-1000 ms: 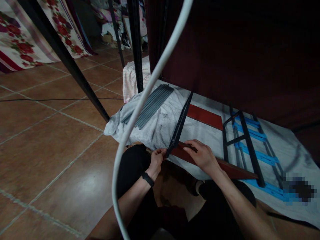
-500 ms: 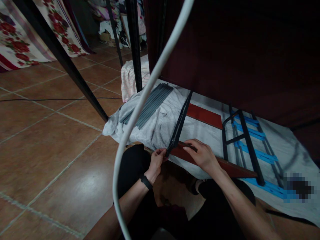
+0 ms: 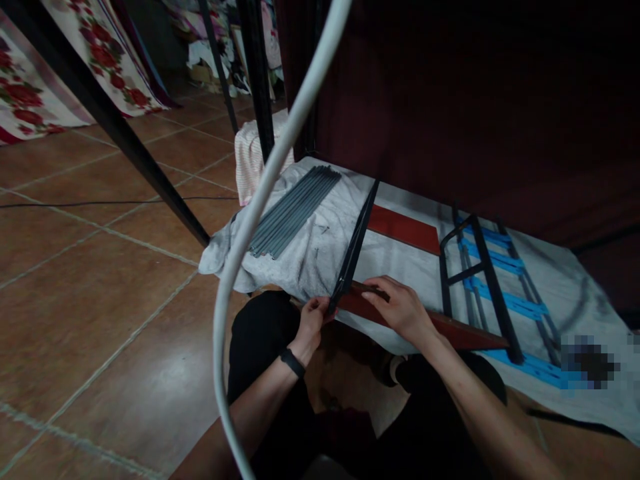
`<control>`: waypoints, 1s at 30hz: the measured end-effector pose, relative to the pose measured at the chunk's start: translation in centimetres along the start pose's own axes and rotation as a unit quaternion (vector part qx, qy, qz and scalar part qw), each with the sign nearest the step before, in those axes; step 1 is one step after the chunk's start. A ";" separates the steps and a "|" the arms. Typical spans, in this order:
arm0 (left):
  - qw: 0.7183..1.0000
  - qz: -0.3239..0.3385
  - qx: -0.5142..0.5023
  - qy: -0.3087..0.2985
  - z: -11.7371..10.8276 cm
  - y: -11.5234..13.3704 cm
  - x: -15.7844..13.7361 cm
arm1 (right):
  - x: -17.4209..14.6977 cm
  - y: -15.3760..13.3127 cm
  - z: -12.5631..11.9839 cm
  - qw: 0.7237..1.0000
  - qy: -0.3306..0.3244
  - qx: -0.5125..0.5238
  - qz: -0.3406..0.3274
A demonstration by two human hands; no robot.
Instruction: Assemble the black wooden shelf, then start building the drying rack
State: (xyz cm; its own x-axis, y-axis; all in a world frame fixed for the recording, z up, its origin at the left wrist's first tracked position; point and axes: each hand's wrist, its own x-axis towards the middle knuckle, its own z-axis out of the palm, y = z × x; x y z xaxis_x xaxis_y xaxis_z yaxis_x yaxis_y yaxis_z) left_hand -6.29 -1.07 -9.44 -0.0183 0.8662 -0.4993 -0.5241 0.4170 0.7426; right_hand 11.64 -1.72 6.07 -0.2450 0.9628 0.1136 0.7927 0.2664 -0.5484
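At the near edge of the cloth (image 3: 400,267), the left hand (image 3: 311,321) is pinching the end of the bar (image 3: 359,247); apart from it, the right hand (image 3: 403,310) is gripping the board (image 3: 460,331), which is extending along that edge. Rods (image 3: 300,210) are lying toward the left end.

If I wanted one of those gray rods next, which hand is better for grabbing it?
Probably the left hand: it's nearer the gray rods, though it's pinching the black frame's near end. The right hand grips the near red board, across the frame from the rods.
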 end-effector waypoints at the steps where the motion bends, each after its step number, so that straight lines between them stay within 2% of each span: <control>1: 1.000 0.000 0.005 -0.004 0.0 0.0 0.0 | 0.0 0.0 0.0 1.000 -0.001 0.000 0.001; 6: 1.000 -0.021 -0.013 -0.006 0.1 0.1 0.0 | 0.1 -0.2 -0.1 1.000 -0.003 -0.003 0.007; 11: 1.000 0.007 0.012 -0.004 0.2 0.2 -0.1 | 0.1 -0.1 -0.1 1.000 0.001 0.001 0.004; 17: 1.000 -0.006 0.003 0.010 0.1 0.1 -0.2 | 0.0 -0.1 -0.1 1.000 -0.003 -0.002 0.000; 21: 1.000 0.006 0.009 -0.011 0.1 0.1 -0.2 | 0.0 -0.1 -0.1 1.000 -0.004 0.001 0.003; 25: 1.000 -0.007 -0.017 -0.005 0.2 0.0 -0.4 | 0.1 -0.2 -0.2 1.000 -0.007 0.000 -0.002; 30: 1.000 0.008 0.003 -0.016 0.1 -0.2 -0.3 | 0.1 -0.3 -0.3 1.000 -0.008 0.001 0.004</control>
State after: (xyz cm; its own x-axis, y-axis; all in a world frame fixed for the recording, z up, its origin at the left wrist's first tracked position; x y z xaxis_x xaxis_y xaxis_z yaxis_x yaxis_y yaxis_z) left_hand -6.12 -1.35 -9.42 0.0011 0.8808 -0.4734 -0.5180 0.4054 0.7532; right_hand 11.53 -1.71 6.49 -0.2473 0.9643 0.0948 0.7940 0.2577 -0.5505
